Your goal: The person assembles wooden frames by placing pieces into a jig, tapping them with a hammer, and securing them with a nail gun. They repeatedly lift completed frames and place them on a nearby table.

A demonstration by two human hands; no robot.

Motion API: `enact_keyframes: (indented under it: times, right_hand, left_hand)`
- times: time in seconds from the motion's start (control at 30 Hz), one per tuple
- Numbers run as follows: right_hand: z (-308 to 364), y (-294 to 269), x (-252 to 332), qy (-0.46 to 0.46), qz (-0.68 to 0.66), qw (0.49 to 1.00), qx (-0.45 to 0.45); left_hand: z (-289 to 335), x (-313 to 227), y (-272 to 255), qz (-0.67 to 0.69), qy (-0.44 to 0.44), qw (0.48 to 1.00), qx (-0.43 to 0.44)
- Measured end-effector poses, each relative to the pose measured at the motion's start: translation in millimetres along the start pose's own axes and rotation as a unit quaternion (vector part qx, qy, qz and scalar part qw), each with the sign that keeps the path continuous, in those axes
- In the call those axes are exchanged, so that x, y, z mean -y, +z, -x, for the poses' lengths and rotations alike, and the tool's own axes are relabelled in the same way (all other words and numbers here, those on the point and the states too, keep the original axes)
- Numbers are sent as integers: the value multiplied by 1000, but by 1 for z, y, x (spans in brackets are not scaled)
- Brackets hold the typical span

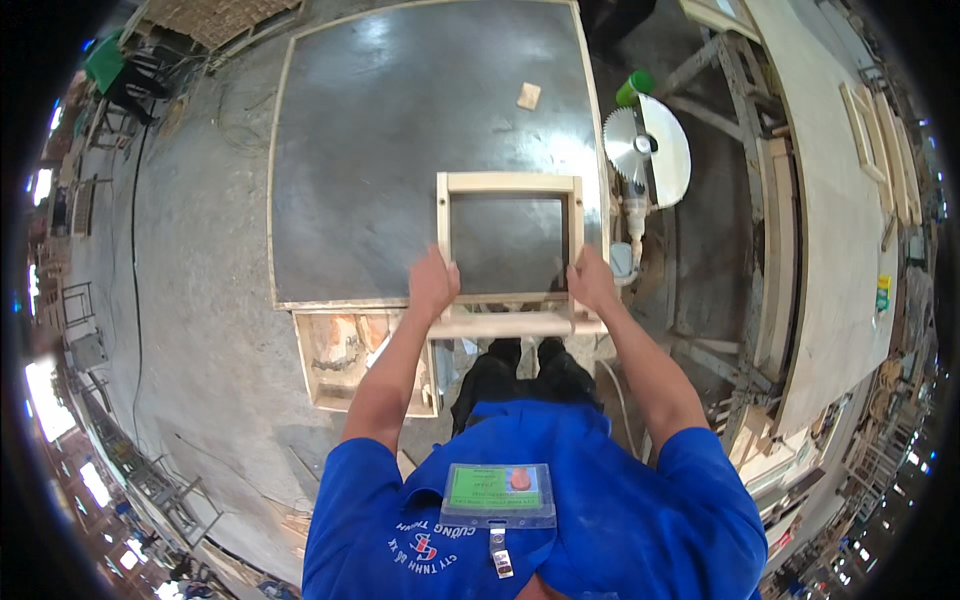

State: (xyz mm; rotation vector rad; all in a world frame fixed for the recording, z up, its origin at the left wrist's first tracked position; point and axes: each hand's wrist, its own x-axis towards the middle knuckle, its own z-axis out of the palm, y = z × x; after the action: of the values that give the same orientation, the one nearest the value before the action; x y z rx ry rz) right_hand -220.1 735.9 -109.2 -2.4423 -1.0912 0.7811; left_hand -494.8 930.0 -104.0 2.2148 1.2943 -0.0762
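Between my hands is a pale wooden frame (510, 183), its far bar lying across the dark table and its near bar close to the table's front edge. My left hand (433, 284) is closed around the frame's left side bar. On the right side bar, my right hand (592, 278) is closed in the same way. The fingers of both hands are partly hidden, and the left is slightly blurred. Through the frame's opening the dark table top (390, 130) shows.
A small wood block (528, 96) lies on the table. Off its right edge stands a circular saw blade (627, 143) with a pale guard (668, 150), near a green bottle (634, 88). An open wooden drawer (318, 390) sits below the front left edge. A long pale board (830, 200) stretches along the right.
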Motion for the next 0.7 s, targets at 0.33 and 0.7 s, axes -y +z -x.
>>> enact_keyframes:
  times: [0.33,0.7]
  right_hand:
    - [54,-125,60,-125,-67,984,-107]
    - [79,-175,161,-350,-188,913,-96]
  left_hand:
    - [84,-62,-81,284,-1,944,-168]
    - [250,-181,-137,640,74,729,-232]
